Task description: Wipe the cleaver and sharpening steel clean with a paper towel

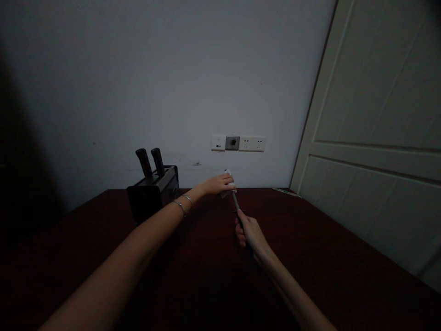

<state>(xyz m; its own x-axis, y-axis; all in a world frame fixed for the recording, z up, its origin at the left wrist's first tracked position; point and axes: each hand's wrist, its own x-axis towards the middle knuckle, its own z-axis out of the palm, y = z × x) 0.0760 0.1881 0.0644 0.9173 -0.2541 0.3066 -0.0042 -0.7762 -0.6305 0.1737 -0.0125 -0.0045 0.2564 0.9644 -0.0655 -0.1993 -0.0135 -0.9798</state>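
My right hand (pixel 248 233) is wrapped round the dark handle of a sharpening steel (pixel 235 200), whose slim grey rod points up and away from me. A small guard shows just above my thumb. Around the far part of the rod, my left hand (pixel 219 183) presses a white wipe (pixel 228 193); whether it is paper or cloth I cannot tell. The very tip of the rod seems to stick out past the wipe. Left of my left forearm stands a black knife block (pixel 146 202), with two dark handles (pixel 157 161) upright in its top.
The dark reddish-brown table (pixel 206 266) reaches back to a pale wall (pixel 193 82). Sockets and a switch (pixel 232 143) are set low in that wall. A white panelled door (pixel 375 138) rises on the right. A flat thin strip (pixel 287 192) lies at the table's far right corner.
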